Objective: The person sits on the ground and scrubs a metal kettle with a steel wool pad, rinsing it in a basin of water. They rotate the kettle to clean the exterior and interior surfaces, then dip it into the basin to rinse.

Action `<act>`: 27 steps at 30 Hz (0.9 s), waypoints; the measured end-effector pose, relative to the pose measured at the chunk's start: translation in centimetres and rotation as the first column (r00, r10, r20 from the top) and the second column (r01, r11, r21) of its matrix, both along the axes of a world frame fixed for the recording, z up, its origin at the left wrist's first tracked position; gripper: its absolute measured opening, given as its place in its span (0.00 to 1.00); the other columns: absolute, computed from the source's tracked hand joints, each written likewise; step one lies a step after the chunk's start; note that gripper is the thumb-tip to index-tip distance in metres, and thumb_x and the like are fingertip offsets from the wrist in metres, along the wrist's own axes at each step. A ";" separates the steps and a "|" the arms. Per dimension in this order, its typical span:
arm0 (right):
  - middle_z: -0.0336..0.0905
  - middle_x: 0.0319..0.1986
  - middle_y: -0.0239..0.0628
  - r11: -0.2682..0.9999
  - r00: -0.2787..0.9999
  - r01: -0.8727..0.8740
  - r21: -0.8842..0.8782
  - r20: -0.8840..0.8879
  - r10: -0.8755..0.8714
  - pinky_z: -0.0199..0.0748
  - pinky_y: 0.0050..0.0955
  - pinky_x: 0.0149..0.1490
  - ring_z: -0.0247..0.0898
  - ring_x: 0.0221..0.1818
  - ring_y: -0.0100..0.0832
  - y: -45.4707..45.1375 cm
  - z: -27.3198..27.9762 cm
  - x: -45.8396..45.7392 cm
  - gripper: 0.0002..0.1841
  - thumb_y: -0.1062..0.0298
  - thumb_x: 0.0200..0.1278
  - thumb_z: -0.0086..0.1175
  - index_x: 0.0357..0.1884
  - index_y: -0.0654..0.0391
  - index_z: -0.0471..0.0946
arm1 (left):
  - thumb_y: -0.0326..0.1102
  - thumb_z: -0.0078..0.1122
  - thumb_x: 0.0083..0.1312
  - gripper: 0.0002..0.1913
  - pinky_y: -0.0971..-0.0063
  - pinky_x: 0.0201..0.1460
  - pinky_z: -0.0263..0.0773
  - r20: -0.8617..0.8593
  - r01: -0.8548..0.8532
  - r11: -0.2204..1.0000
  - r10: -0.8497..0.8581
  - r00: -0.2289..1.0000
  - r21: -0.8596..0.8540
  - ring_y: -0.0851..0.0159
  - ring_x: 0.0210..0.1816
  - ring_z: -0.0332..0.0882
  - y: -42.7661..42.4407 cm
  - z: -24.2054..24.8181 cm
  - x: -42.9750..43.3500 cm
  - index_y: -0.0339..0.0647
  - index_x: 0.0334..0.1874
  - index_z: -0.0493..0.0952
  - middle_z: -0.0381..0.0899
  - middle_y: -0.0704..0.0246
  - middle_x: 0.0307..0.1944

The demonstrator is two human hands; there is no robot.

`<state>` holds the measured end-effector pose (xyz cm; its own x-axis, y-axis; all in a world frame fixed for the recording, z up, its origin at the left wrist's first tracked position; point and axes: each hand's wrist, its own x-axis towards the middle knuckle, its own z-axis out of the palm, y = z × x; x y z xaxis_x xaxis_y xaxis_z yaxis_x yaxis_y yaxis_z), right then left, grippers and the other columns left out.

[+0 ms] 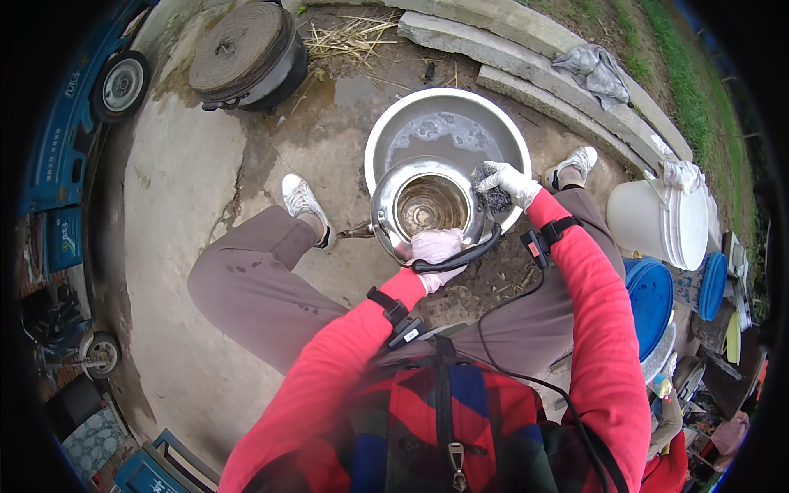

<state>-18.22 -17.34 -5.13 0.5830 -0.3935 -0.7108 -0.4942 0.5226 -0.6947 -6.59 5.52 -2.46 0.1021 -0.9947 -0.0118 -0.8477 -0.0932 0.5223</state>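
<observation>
A shiny metal kettle point(387, 185) without its lid tilts against the near rim of a wide metal basin point(374, 132). Its brownish inside faces up, and its spout point(357, 231) points left. My left hand point(437, 249), in a pale glove, grips the kettle's near rim, with the black handle point(474, 257) lying across the wrist. In a white glove, my right hand point(508, 183) pinches a grey steel-wool scourer point(498, 200) at the kettle's right side. Greyish water with foam point(441, 132) lies in the basin.
A dark pot with a woven lid point(243, 52) stands at the upper left, near straw point(351, 37). Concrete slabs point(493, 52) with a grey cloth point(595, 74) edge the yard. White point(656, 222) and blue-lidded buckets point(650, 308) stand right; a blue vehicle point(58, 123) is left.
</observation>
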 end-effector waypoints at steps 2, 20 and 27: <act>0.83 0.34 0.33 0.999 0.996 -0.001 0.040 0.089 -0.002 0.80 0.30 0.44 0.81 0.36 0.28 -0.1 0.0 0.1 0.13 0.81 0.57 0.63 0.44 0.59 0.81 | 0.47 0.63 0.55 0.14 0.58 0.23 0.73 -0.007 -0.002 1.000 0.002 1.000 -0.024 0.53 0.20 0.81 0.0 0.0 0.0 0.44 0.24 0.76 0.77 0.61 0.15; 0.82 0.32 0.37 1.000 0.998 -0.007 -0.013 0.055 0.008 0.81 0.34 0.38 0.80 0.30 0.33 0.8 0.4 0.5 0.14 0.80 0.52 0.59 0.43 0.59 0.79 | 0.56 0.60 0.61 0.20 0.59 0.20 0.71 0.039 -0.004 1.000 0.005 0.999 -0.016 0.55 0.18 0.79 0.3 -0.1 -0.1 0.46 0.23 0.75 0.75 0.62 0.14; 0.83 0.32 0.37 0.982 0.994 0.111 0.150 -0.023 -0.109 0.80 0.34 0.41 0.79 0.31 0.33 1.2 0.6 0.3 0.12 0.75 0.51 0.61 0.41 0.59 0.81 | 0.57 0.59 0.63 0.21 0.59 0.21 0.72 -0.006 0.004 1.000 -0.004 1.000 -0.025 0.54 0.19 0.79 0.3 -0.4 0.1 0.46 0.23 0.75 0.76 0.62 0.15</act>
